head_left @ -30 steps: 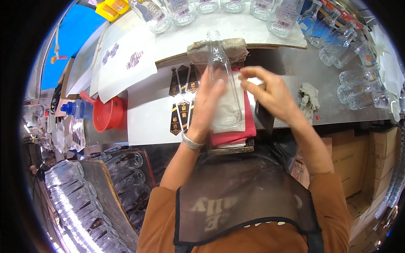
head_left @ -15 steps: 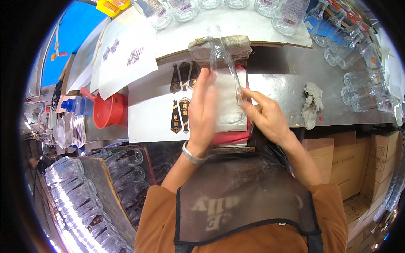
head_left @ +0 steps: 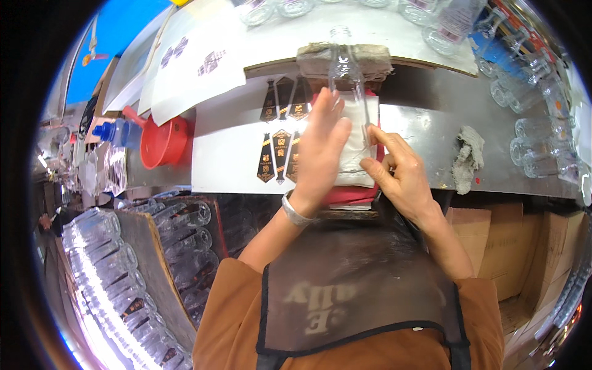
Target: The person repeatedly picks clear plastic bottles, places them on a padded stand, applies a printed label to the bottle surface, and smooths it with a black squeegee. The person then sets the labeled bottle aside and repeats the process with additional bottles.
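A clear glass bottle (head_left: 343, 69) lies with its neck pointing away from me. The neck rests on a rolled grey cloth (head_left: 312, 63), and the body lies over a folded white cloth (head_left: 355, 174) with red cloth (head_left: 346, 196) under it. My left hand (head_left: 320, 151) is stretched out flat along the bottle's left side, a little blurred, hiding part of it. Thumb and fingers of my right hand (head_left: 404, 179) grip the base end from the right. Left of the hands, black labels with gold print (head_left: 280, 151) lie in two rows on a white sheet (head_left: 225, 154).
A red plastic scoop (head_left: 161, 145) and a blue-capped bottle (head_left: 117, 132) stand at the left. Printed paper (head_left: 197, 74) lies behind them. A crumpled grey rag (head_left: 468, 159) is on the metal bench to the right. Glass bottles (head_left: 539, 154) line the far and right edges; cardboard boxes (head_left: 512, 253) sit below.
The view has shifted, so the bench appears farther right and slightly higher. My left hand has turned over the bottle's side, its fingers tilted more to the right. The right hand keeps its hold.
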Available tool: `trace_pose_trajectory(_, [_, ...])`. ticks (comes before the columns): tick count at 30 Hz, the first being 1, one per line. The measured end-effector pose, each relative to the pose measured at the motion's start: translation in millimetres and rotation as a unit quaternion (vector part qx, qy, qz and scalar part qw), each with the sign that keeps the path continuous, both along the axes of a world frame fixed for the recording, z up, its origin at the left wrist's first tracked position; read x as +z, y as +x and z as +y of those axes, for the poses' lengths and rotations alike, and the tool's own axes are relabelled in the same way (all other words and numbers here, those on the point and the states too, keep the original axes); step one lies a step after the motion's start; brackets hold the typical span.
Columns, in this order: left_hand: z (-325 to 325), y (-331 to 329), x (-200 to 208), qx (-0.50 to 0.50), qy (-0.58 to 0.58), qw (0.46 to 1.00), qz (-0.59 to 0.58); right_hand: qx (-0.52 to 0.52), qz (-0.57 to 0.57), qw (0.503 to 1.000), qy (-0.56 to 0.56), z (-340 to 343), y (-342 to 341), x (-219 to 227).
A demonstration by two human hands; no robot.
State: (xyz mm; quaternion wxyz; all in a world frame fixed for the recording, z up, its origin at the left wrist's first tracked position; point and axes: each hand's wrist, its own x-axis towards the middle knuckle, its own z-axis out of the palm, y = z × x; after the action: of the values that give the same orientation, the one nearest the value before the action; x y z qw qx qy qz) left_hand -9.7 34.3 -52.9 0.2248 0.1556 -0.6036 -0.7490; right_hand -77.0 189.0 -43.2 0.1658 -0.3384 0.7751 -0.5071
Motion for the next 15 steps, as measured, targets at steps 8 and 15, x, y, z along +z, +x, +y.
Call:
trace_pose_trajectory(8, [-123, 56, -42, 0.061, -0.479, 0.858, -0.174, -0.065, -0.17, 0.983, -0.023, 34, -21, -11])
trace_pose_trajectory(15, [-163, 90, -56, -0.022, -0.683, 0.65, -0.333, -0.055, -0.102, 0.992, -0.039, 24, -18, -11])
